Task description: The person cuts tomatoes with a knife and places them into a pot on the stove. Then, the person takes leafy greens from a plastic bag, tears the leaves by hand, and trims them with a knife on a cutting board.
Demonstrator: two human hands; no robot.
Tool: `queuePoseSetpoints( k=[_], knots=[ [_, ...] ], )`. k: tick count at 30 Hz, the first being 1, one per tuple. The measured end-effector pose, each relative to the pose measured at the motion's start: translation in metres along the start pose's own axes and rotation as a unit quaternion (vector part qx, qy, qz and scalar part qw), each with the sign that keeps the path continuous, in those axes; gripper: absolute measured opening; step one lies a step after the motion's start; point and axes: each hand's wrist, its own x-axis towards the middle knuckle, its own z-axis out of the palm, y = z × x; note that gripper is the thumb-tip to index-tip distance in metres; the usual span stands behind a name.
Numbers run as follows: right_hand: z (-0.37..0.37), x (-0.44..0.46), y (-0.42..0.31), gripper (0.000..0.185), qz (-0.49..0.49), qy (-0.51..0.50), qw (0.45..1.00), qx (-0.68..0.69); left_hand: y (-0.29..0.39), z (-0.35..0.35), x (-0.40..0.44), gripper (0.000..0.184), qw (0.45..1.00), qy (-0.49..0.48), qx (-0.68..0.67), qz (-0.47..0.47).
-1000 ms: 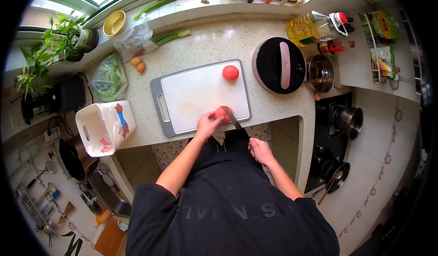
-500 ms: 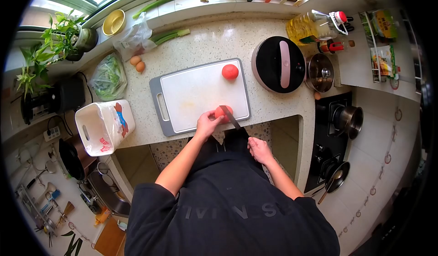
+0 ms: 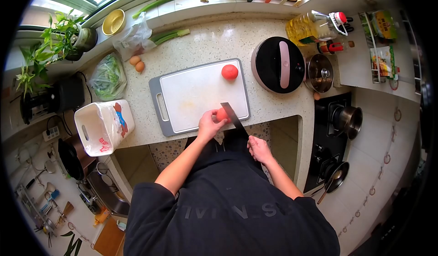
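We seem to be slicing 1 tomato (image 3: 221,114) of 2.
Our left hand (image 3: 209,126) grasps it, right hand (image 3: 259,149) the knife (image 3: 235,119); the next stroke probably needs steadiness.

Potted plant (image 3: 67,37) near yellow bowl (image 3: 113,22)

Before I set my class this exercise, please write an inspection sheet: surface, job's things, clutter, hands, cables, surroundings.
Surface: pale speckled stone counter bearing a white rectangular cutting board with grey rim.
Job's things: round red tomato by the board's near edge; second round red tomato near its far right corner; dark-bladed knife.
Clutter: brown oval eggs, clear plastic bag of greens.
Hands: left hand holds the nearer tomato; right hand grips the knife's handle.
Cables: thin black cord, left.
Surroundings: black glass stove, right; leafy green potted plant, left.
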Motion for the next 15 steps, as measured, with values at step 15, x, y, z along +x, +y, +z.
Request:
queuePoseSetpoints(
  k=[15],
  knots=[
    [-0.006, 0.001, -0.002, 0.062, 0.034, -0.016, 0.997, 0.060, -0.020, 0.009, 0.007, 0.058, 1.000, 0.004, -0.010, 0.007]
  ],
)
